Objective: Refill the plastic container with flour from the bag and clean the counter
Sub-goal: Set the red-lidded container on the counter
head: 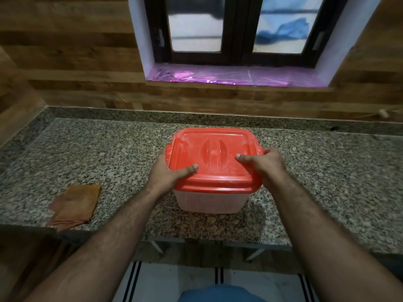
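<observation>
A speckled granite counter (pixel 87 153) carries a translucent plastic container (pixel 209 200) near its front edge, capped by a red lid (pixel 218 149) (faintly dusted white). The left hand (pixel 169 171) and right hand (pixel 265 163) clasp the lid's opposite sides, thumbs pressed on top. A folded brown cloth (pixel 75 205) lies well to the left.
</observation>
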Action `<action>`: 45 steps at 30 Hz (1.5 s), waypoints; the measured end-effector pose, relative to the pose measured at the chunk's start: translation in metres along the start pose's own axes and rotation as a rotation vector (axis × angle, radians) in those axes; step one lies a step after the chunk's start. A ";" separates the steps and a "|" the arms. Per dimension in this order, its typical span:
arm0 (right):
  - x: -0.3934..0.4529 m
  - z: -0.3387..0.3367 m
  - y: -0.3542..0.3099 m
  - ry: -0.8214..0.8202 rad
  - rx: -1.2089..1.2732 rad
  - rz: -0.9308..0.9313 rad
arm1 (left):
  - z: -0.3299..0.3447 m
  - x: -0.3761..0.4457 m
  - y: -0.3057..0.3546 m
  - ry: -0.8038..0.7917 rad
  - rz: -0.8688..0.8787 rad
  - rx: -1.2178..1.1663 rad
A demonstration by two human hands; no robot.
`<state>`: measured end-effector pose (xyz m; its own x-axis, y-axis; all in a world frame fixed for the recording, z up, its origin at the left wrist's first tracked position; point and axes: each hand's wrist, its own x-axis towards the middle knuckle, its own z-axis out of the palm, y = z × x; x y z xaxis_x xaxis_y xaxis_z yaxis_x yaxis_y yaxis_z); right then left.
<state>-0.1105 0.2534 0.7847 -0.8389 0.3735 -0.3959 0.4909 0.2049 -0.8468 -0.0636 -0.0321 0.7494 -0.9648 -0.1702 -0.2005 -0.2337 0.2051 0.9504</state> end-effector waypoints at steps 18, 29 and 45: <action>-0.025 -0.010 -0.037 -0.176 0.516 -0.300 | 0.003 -0.015 0.041 0.426 0.361 0.587; -0.013 -0.059 -0.070 0.105 0.842 -0.625 | 0.081 -0.028 0.040 -0.171 0.870 1.115; 0.054 -0.067 0.065 0.272 -0.309 -0.783 | 0.114 -0.007 -0.002 -0.034 1.208 1.139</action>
<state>-0.1078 0.3471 0.7321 -0.8953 0.2171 0.3890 -0.1268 0.7128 -0.6898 -0.0706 0.0786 0.7218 -0.6420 0.6167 0.4555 0.6540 0.7506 -0.0945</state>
